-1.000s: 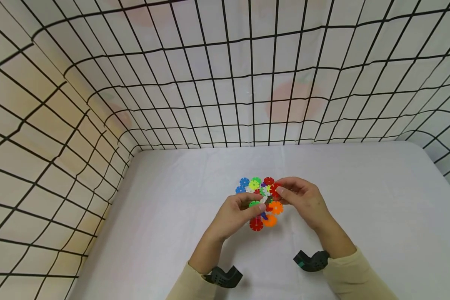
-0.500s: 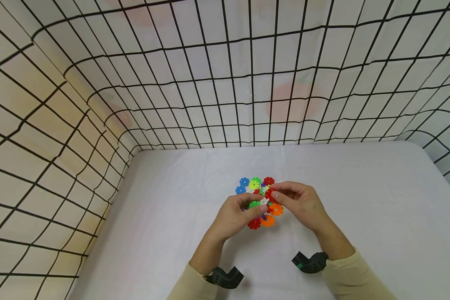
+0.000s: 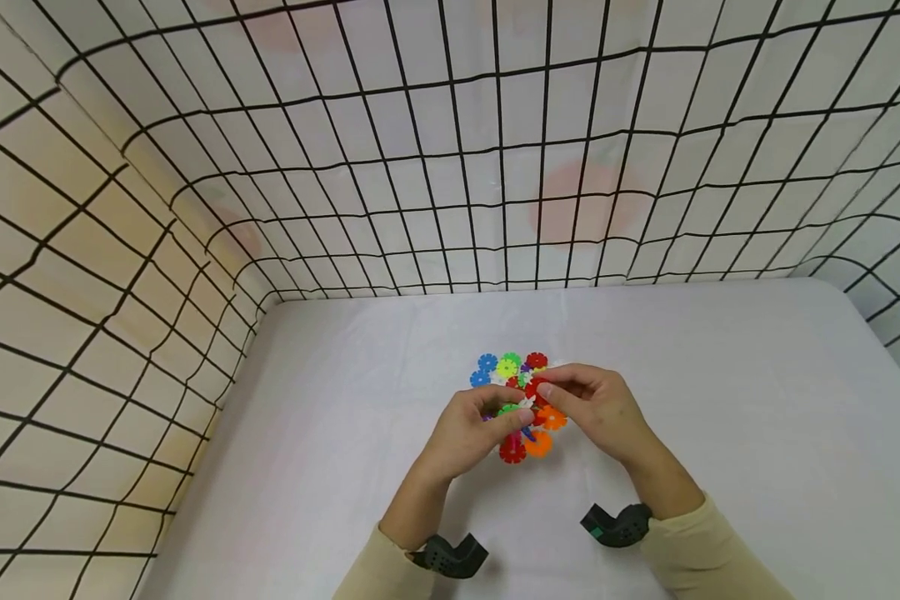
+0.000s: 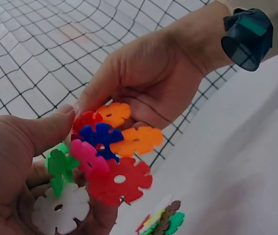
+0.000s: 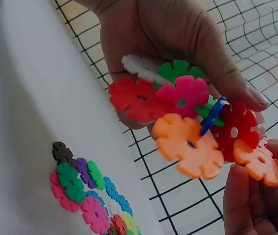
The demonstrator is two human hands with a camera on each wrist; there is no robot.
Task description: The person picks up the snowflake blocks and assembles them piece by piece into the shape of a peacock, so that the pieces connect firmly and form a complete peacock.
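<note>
In the head view my left hand [image 3: 467, 429] holds up a linked cluster of plastic snowflake discs between thumb and fingers. The left wrist view shows a white disc [image 4: 63, 215], a green disc [image 4: 58, 171], a pink disc [image 4: 87, 155], a blue disc [image 4: 92, 134] and a large red disc [image 4: 136, 178] joined together. Orange discs [image 4: 146, 139] stick out on the far side. My right hand [image 3: 603, 412] pinches a red disc [image 3: 534, 390] at the cluster's upper right, right against the left fingertips. Fingers partly hide the joint between them.
Several loose snowflake discs lie on the white-covered table [image 3: 330, 433] behind the hands, including a blue disc [image 3: 487, 362] and a green disc [image 5: 70, 183]. A black wire grid [image 3: 457, 158] walls the back and sides. Each wrist wears a black camera mount [image 3: 450, 557].
My right hand has moved left and a little down, bringing the red disc in against the cluster. The left hand stays in place while its cluster tilts slightly.
</note>
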